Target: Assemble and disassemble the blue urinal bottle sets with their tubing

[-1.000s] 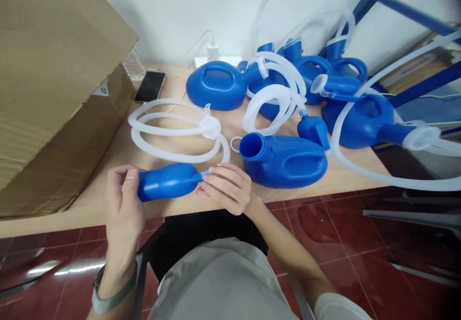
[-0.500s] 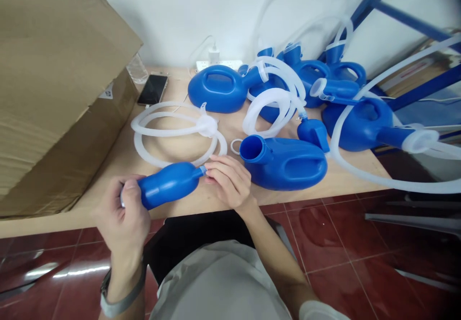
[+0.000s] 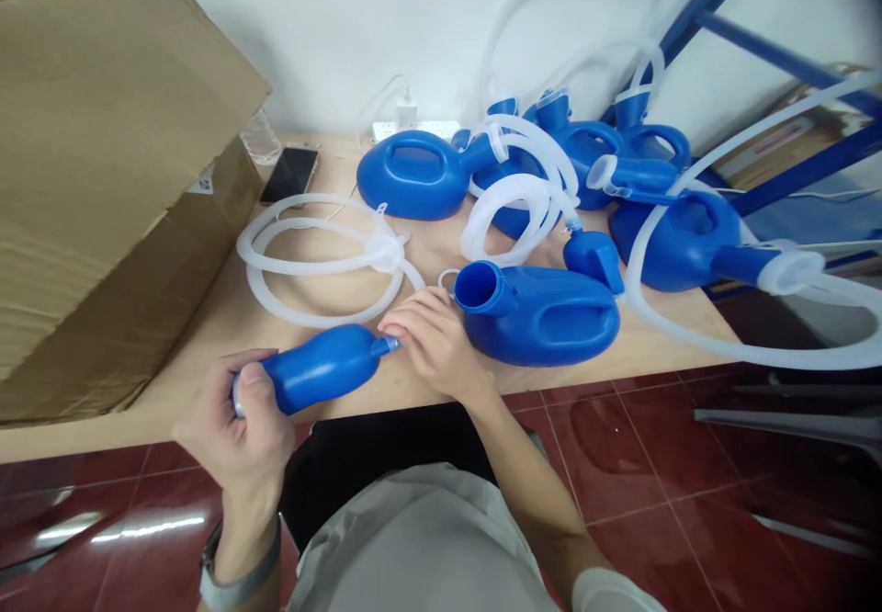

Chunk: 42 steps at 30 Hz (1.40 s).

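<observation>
My left hand [image 3: 241, 410] is wrapped round the wide end of a blue plastic urinal funnel [image 3: 323, 366], which lies nearly level above the table's front edge. Its narrow spout points right and ends in a small clear tip [image 3: 391, 344]. At that tip the fingers of my right hand [image 3: 437, 341] are pinched together and partly hide it. Behind them, a coiled translucent hose [image 3: 313, 267] lies on the table, one stretch running behind my right hand. A blue urinal bottle [image 3: 551, 318] with an uncapped mouth lies just right of that hand, a white ring [image 3: 446, 279] by its mouth.
Several more blue urinal bottles [image 3: 413, 175] with hoses crowd the back and right. Another blue funnel [image 3: 593, 261] joins a coiled hose. A large cardboard box [image 3: 117, 189] fills the left side. A phone [image 3: 290, 175] and a power strip [image 3: 434, 128] are at the back.
The funnel has dropped slightly towards me, spout end lower. My right hand's fingers have curled further round the tip. The coiled hose has shifted a little left.
</observation>
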Each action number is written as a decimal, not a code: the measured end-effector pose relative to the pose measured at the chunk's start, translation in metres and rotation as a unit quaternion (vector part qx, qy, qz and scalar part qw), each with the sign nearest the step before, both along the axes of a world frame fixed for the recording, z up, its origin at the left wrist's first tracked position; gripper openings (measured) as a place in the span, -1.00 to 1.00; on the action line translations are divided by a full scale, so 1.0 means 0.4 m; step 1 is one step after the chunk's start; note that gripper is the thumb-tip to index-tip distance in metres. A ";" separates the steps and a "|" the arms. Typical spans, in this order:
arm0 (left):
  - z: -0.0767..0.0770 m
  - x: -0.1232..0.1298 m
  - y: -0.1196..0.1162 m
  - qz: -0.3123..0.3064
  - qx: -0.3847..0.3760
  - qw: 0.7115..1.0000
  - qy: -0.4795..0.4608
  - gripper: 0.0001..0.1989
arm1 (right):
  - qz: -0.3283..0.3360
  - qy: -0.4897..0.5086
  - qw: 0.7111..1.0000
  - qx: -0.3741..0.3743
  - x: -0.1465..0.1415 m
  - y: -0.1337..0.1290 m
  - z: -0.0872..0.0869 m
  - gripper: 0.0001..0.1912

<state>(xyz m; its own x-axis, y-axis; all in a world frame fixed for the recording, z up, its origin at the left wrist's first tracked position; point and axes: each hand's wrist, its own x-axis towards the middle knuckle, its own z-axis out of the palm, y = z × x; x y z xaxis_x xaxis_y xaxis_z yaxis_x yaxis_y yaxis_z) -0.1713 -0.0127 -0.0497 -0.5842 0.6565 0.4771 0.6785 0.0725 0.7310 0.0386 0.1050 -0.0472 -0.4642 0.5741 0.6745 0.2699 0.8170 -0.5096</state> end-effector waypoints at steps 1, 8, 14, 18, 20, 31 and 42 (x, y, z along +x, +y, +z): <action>0.001 0.001 0.002 -0.001 0.004 1.000 -0.008 -0.78 | 0.007 0.003 1.000 -0.021 0.003 0.002 0.000 -0.66; 0.035 0.004 0.027 0.026 -0.004 0.998 -0.064 -0.73 | 0.102 0.009 0.991 -0.083 0.028 -0.007 0.004 -0.62; 0.039 -0.010 0.025 0.011 -0.045 0.994 -0.103 -0.74 | 0.101 0.011 0.994 -0.031 0.027 -0.009 -0.012 -0.65; 0.034 -0.017 0.022 0.009 -0.045 0.994 -0.101 -0.74 | 0.099 0.011 0.993 -0.055 0.026 -0.022 -0.009 -0.67; 0.037 -0.016 0.020 0.007 -0.039 0.995 -0.095 -0.75 | 0.089 0.027 0.991 -0.094 0.025 -0.031 0.000 -0.69; 0.039 -0.005 0.016 0.019 -0.058 0.997 -0.036 -0.76 | 0.044 -0.052 0.966 -0.250 0.012 -0.026 0.031 -0.74; -0.011 -0.015 0.015 -0.015 0.011 1.000 0.008 -0.77 | 0.024 -0.074 0.947 -0.311 0.005 -0.025 0.027 -0.63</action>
<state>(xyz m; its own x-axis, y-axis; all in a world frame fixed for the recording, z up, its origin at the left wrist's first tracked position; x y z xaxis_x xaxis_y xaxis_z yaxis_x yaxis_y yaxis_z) -0.1771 -0.0068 -0.0539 -0.5570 0.6630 0.5002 0.6910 0.0360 0.7219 0.0407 0.0949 -0.0365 -0.5635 0.8146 0.1371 0.3467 0.3838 -0.8559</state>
